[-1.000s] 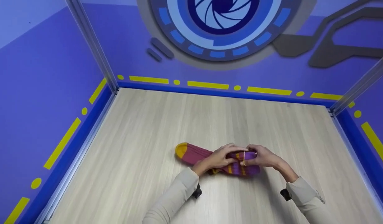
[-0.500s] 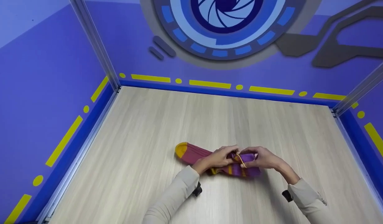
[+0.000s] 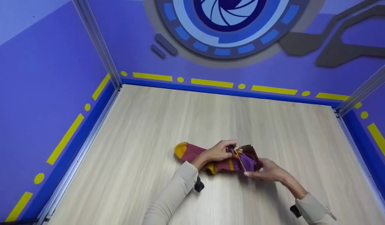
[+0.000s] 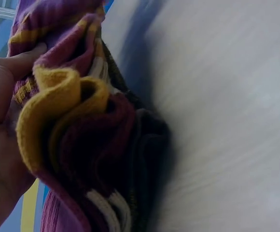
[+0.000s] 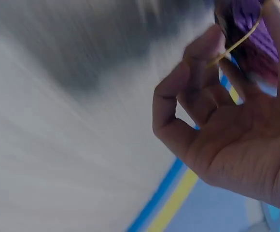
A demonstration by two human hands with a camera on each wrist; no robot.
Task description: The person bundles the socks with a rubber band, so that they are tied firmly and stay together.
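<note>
A bundle of several socks (image 3: 194, 152), maroon and purple with mustard toes and stripes, lies lengthwise above the tabletop. My left hand (image 3: 217, 152) grips its middle; in the left wrist view the thumb presses the striped knit beside the folded layers (image 4: 58, 101). A thin yellow rubber band (image 3: 241, 161) runs taut across the bundle's purple end. My right hand (image 3: 270, 171) holds that band stretched, its thumb at the near end. In the right wrist view, the band (image 5: 239, 44) spans from thumb to curled fingers. Part of the loop is hidden behind the socks.
A pale wood-grain tabletop (image 3: 167, 118) lies under the hands. Blue-purple panels with yellow dashes (image 3: 212, 82) wall it at the back and sides, with metal posts (image 3: 98, 43) at the corners.
My right hand has moved toward me and slightly right, drawing the rubber band longer and more slanted. The purple end of the socks has turned up, showing darker layers.
</note>
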